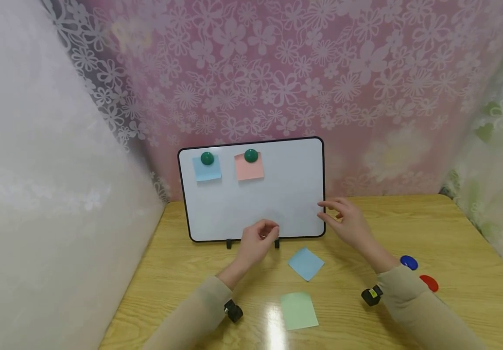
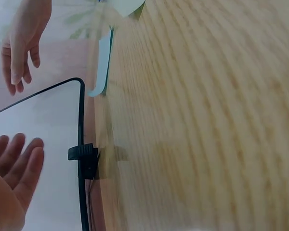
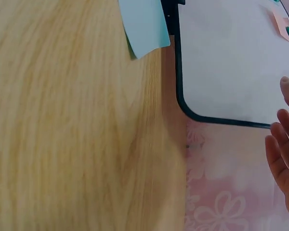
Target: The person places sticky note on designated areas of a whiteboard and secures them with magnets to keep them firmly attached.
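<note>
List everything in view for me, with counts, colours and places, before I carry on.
table: 1, yellowish wood, foreground
whiteboard: 1, white, black rim, standing on table
stand feet: 2 visible, black, whiteboard's lower edge
magnets: 2, green, upper whiteboard
pink note: 1, pink, under right-hand magnet
blue notes: 2, blue, one under left-hand magnet, one on table
green note: 1, pale green, on table
discs: 2, blue and red, on table, right side
backdrop: 1, pink, white flowers, behind whiteboard
wrist cameras: 2, black, at cuffs
sleeves: 2, beige, forearms
left hand: 1, bare, before whiteboard's lower edge
right hand: 1, bare, by whiteboard's right edge
</note>
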`<state>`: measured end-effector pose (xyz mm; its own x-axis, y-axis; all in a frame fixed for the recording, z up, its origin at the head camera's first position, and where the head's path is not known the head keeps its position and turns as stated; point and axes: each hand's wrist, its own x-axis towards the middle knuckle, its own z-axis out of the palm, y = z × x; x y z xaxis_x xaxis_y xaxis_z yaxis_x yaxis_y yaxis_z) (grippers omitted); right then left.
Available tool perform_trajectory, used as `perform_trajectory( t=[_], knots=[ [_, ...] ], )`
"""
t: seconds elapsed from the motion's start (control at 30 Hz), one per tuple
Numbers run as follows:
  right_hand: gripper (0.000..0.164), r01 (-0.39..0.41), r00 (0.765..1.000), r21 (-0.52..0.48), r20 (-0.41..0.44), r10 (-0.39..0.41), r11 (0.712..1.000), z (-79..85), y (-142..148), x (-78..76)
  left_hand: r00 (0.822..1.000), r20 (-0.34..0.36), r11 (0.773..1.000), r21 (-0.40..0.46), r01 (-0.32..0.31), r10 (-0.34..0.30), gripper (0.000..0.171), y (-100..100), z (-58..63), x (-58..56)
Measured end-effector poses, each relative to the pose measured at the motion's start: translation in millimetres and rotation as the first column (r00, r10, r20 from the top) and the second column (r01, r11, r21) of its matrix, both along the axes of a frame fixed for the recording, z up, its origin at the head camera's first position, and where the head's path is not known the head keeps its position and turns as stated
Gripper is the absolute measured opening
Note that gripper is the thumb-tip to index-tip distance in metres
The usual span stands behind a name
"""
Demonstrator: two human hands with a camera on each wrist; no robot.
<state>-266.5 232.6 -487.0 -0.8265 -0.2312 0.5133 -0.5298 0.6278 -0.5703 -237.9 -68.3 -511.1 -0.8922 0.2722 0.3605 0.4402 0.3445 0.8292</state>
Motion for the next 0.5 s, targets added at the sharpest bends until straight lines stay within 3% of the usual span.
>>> perform_trajectory(
  t=[0.23, 0.5],
  knots=[
    [0.032, -0.072, 0.987, 0.086, 0.152, 0.058, 0.994, -4.5, 19.2, 12.3, 0.986, 0.14, 0.981, -0.157, 0.112, -0.091, 0.038, 6.4, -6.9, 6.1],
    [0.034, -0.105, 0.973, 0.131, 0.219, 0.075, 0.986, -8.5, 41.4, 23.5, 0.98, 0.146, 0.945, -0.28, 0.171, -0.134, 0.04, 13.9, -11.0, 8.5]
  ],
)
